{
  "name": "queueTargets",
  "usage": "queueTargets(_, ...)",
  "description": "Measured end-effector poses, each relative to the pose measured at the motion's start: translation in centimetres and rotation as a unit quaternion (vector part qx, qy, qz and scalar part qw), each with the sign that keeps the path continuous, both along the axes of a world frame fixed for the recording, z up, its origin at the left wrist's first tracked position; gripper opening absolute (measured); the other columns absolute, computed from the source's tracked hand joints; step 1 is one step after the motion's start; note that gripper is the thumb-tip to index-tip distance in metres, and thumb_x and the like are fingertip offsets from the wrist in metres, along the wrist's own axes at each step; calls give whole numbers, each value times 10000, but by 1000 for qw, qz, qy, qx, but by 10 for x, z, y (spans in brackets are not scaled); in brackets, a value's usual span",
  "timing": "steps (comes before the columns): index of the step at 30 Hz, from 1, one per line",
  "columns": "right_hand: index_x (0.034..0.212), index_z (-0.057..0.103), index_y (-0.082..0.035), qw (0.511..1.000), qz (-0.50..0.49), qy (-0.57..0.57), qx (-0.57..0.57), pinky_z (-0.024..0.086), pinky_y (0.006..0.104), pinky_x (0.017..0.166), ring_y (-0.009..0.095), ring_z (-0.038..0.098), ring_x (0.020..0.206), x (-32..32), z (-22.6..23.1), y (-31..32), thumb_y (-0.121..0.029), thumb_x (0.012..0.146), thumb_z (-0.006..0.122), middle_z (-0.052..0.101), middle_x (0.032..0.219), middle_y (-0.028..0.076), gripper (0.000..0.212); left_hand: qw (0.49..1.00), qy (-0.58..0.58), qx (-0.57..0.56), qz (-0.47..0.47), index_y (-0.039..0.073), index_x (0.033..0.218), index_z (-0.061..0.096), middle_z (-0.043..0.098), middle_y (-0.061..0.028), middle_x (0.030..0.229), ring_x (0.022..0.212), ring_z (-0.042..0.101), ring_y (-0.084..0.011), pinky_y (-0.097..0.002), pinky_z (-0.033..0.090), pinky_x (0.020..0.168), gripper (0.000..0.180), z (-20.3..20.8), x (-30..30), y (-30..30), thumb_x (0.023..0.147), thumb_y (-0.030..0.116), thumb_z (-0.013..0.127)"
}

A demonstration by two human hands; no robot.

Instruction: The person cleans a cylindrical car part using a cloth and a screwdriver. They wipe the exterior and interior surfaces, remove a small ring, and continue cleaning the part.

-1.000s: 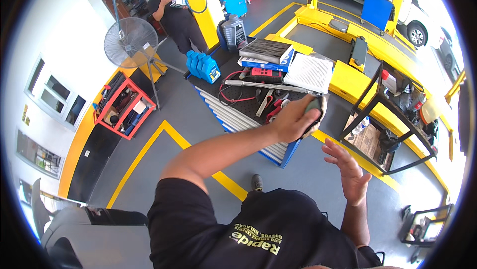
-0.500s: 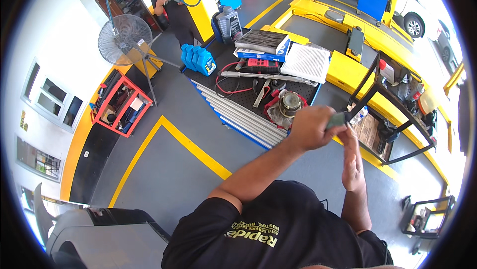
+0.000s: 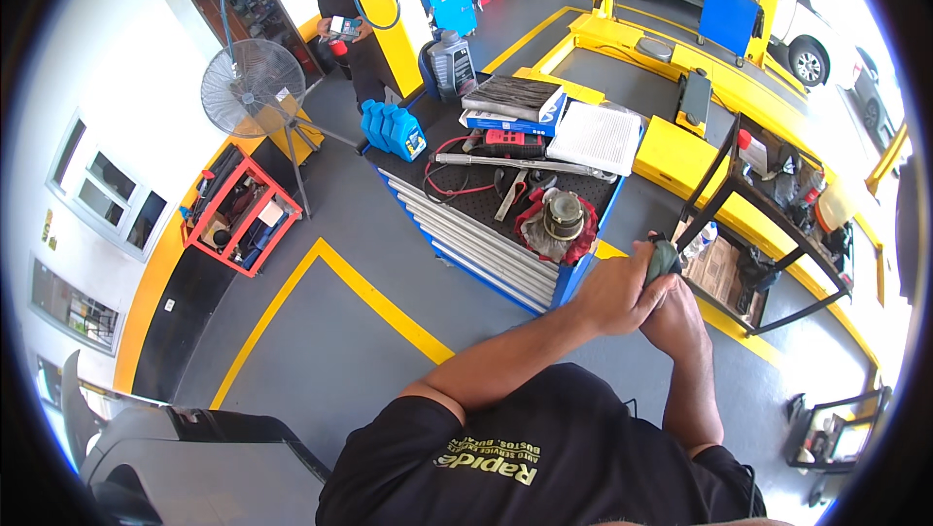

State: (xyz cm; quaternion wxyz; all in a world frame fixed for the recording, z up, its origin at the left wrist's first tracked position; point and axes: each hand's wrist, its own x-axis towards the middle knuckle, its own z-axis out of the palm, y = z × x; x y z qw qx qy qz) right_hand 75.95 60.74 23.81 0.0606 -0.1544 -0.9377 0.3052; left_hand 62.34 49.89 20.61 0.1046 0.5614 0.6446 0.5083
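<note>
In front of my chest, my left hand (image 3: pixel 622 285) closes around a bunched dark green cloth (image 3: pixel 664 260). Pressed against it from the right is my right hand (image 3: pixel 674 317), its fingers curled at the lower side of the same cloth and partly hidden by the left thumb. Just beyond my hands stands a blue tool cabinet (image 3: pixel 573 278). On its black top, a round metal part with a glassy-looking upper end (image 3: pixel 563 217) sits on a red cloth (image 3: pixel 586 244). Behind that lie a long silver wrench (image 3: pixel 515 162), a red tester (image 3: pixel 513 144) and a white pleated filter (image 3: pixel 593 140).
Blue bottles (image 3: pixel 394 129) and a grey oil jug (image 3: pixel 452 66) stand on the cabinet. A black-framed cart (image 3: pixel 768 278) is at right, a red tool cart (image 3: pixel 243 215) and a fan (image 3: pixel 253 88) at left. Another person (image 3: pixel 355 50) stands near the yellow post, holding a boxy item.
My hands have come slightly nearer my body with the green cloth. The right hand, flat and extended before, is now curled against the left. The other person's held item shows more clearly.
</note>
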Motion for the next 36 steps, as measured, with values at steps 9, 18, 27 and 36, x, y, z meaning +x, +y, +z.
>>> queueTargets(9, 1771, 194, -100, 863, 26, 356, -357, 464, 493, 1195, 331, 479, 1545, -1, -2, -14, -544, 1012, 724, 508, 1665, 159, 1027, 982, 80, 146, -86, 6, 1662, 386, 430, -282, 1614, 1522, 389, -491, -598, 291, 1216, 853, 59, -20, -25, 1086, 622, 516)
queueTargets(18, 1684, 404, -114, 590, -165, 548, -569, 400, 461, 1268, 284, 481, 1537, -3, -48, 35, -662, 1117, 484, 503, 1678, 110, 792, 974, 35, 44, -222, 4, 1745, 196, 106, -358, 1796, 1684, 103, -506, -598, 183, 1318, 1109, 45, 30, -7, 1022, 759, 564)
queueTargets(27, 1766, 117, -5, 814, -37, 419, -401, 139, 420, 1394, 298, 120, 1709, -27, -74, 15, -440, 1159, 327, 114, 1850, 181, 776, 949, -27, 220, -226, 34, 1776, 75, -127, -284, 1829, 1710, -71, -420, -551, 4, 1345, 1182, 34, 26, 41, 1005, 804, 534)
queueTargets(36, 1546, 547, -32, 760, -197, 462, -414, 594, 384, 1030, 242, 720, 1223, 13, -51, 75, -281, 1123, 590, 689, 1414, 126, 493, 968, -1, 48, -247, 93, 1764, 225, -108, -250, 1841, 1691, 161, -453, -583, 345, 1290, 1107, 59, -1, -23, 949, 568, 803)
